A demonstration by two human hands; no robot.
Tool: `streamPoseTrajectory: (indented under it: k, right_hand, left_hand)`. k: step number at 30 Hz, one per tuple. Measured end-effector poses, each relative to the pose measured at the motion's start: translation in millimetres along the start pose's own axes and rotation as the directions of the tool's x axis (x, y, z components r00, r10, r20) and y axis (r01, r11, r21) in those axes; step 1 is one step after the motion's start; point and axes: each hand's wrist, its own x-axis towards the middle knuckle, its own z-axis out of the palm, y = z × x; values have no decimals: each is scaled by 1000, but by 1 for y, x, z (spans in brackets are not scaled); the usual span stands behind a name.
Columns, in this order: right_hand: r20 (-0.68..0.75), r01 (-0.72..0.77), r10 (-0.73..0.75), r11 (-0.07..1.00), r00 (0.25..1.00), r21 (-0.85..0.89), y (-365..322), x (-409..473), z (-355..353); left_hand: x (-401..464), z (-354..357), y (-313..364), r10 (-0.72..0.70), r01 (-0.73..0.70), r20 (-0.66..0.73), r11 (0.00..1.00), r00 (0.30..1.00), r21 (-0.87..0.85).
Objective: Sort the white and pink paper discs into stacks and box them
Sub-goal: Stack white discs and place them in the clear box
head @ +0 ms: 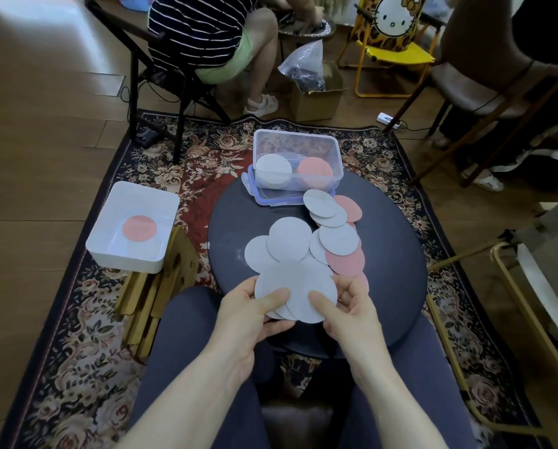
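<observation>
Left hand (pixel 250 314) and right hand (pixel 352 311) both grip fanned white discs (pixel 295 285) above near edge of round table (pixel 387 270). Loose white and pink discs (pixel 345 262) scattered behind; clear box (pixel 295 149) holds two stacks.

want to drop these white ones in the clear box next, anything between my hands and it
Yes. Loose white paper discs and pink paper discs cover the round dark table between the held white stack and the clear plastic box. They lie flat, and the box's top is open.
</observation>
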Motion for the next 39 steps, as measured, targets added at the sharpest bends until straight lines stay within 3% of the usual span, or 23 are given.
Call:
streamPoseTrajectory:
  k: [2,4,7,9,11,13,15,17,19,21,24,31,36,39]
  right_hand:
    - [55,24,-21,999,998,-49,1,-1,-3]
    - [99,99,-87,987,991,-125,-1,-3,-4]
    - [98,219,-201,947,975,-236,-4,-3,-6]
    - [129,276,-245,867,961,-415,-4,-2,-9]
    - [176,337,-294,702,939,-627,-2,-4,-10]
    - [188,378,-358,597,915,-707,0,-7,-8]
    - [164,388,-387,619,907,-683,1,-6,-8]
    - [135,365,-355,731,925,-576,4,-2,-10]
    - [126,341,-321,817,939,-465,6,3,-11]
    - [134,337,-310,837,941,-431,8,5,-11]
    - [148,338,-304,841,941,-423,10,6,-11]
    - [150,349,-315,859,937,-375,9,6,-9]
    - [169,371,-331,845,928,-386,8,9,-6]
    - [162,365,-328,854,931,-370,7,11,-5]
  left_hand:
    - [1,1,0,34,-37,45,997,998,65]
    - [0,4,-1,148,-167,98,959,984,230]
    - [0,4,-7,382,-452,251,648,889,613]
    - [-1,4,-11,410,-525,341,529,846,667]
    - [-2,3,-14,425,-569,402,412,811,712]
    - [-1,0,-15,462,-618,458,294,760,729]
    - [1,-3,-12,513,-669,505,201,694,716]
    - [4,-7,-9,559,-692,515,153,650,706]
    - [8,-10,-9,569,-686,500,166,653,708]
    - [13,-12,-13,558,-676,502,152,661,721]
    - [22,-17,-23,562,-635,562,-83,606,768]
    - [24,-18,-24,535,-603,549,-89,642,793]
    - [24,-26,-12,552,-481,543,-271,632,834]
    - [25,-28,-6,515,-575,540,-108,665,811]
